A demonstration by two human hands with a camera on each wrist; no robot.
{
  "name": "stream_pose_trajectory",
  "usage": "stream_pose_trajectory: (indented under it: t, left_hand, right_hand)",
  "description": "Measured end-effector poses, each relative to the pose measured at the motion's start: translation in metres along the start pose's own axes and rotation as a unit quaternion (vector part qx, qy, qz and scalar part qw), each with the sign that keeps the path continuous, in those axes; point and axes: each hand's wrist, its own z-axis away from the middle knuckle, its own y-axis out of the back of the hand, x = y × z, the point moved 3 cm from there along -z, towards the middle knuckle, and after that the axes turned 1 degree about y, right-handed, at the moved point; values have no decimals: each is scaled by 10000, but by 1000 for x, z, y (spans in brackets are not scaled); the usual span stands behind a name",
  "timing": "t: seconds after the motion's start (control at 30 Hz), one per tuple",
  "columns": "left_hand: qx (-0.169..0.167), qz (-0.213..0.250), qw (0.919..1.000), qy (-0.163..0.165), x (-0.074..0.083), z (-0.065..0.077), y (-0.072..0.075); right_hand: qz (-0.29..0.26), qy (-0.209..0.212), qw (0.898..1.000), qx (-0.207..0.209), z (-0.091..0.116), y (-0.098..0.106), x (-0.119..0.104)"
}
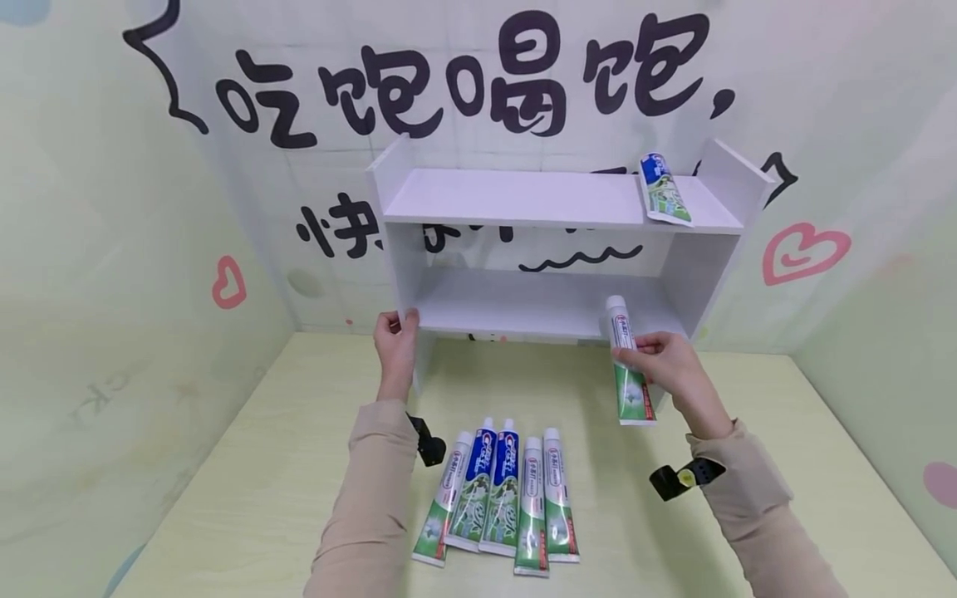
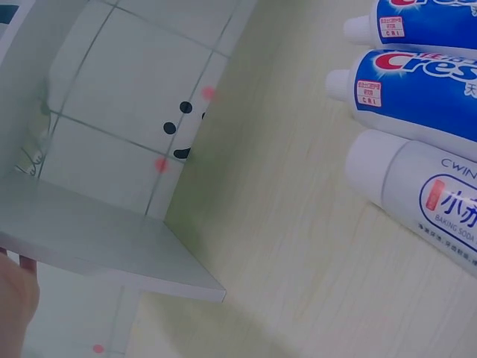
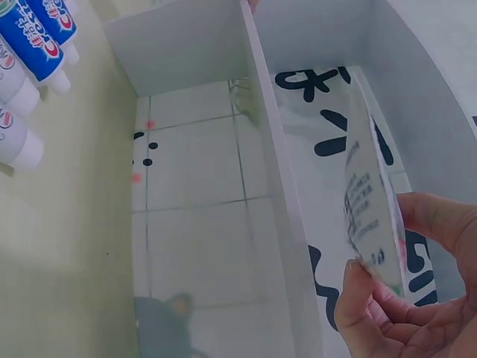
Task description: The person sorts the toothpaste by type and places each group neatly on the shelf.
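Observation:
My right hand (image 1: 665,361) pinches a white-and-green toothpaste tube (image 1: 624,332) between thumb and fingers, cap up. It overlaps the front edge of the lower board of a white two-tier shelf (image 1: 516,295) in the head view. In the right wrist view that tube (image 3: 370,216) is seen side-on, close by the shelf. At the shelf's left side panel, my left hand (image 1: 395,345) grips the panel edge, thumb at the front. A blue-and-green toothpaste tube (image 1: 665,189) lies on the top board, toward the right end.
Several toothpaste tubes lie side by side on the light wooden table in front of the shelf, including a blue Crest tube (image 1: 503,490) and a white-and-green tube (image 1: 559,498). Printed walls (image 1: 134,249) enclose the table (image 1: 247,482) at the back and sides.

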Motion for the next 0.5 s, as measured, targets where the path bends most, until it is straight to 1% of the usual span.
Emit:
stream_pose_trajectory:
  t: [0.2, 0.5]
  left_hand:
    - [-43, -76, 10000, 11, 2, 1, -1]
    - [40, -91, 9999, 64, 2, 2, 1]
  right_hand:
    - [-1, 45, 9999, 93, -8, 6, -5]
    - [54, -27, 9999, 162, -20, 12, -8]
